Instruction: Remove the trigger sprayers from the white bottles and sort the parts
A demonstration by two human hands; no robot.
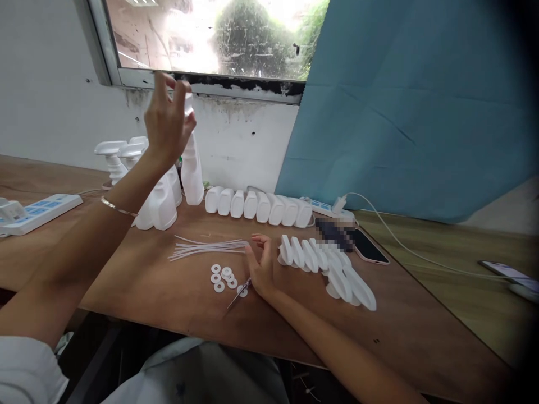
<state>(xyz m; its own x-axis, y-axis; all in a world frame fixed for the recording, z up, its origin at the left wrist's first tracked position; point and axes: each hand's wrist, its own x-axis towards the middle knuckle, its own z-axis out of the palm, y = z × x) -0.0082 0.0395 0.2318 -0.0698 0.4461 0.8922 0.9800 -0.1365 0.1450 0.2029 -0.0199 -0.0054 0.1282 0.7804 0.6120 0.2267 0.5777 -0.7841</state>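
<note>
My left hand [168, 118] is raised at the back left, its fingers closed around the neck of a tall white plastic bottle [193, 171]. The bottle is upright; whether its base touches the table I cannot tell. On the table, my right hand [261, 269] rests with curved fingers, thumb and forefinger apart and nothing seen between them. A thin pointed metal tool [239, 295] lies beside its heel. Thin white tubes [208, 247] lie left of that hand, with several flat white washers [219, 287] in front of them.
More white bottles [162, 205] stand behind my left forearm, some with spray heads [112, 148]. A row of white plastic parts [263, 207] lines the back. Slender white pieces [351, 283] lie at right near phones [370, 247]. Power strips [46, 213] sit at both sides.
</note>
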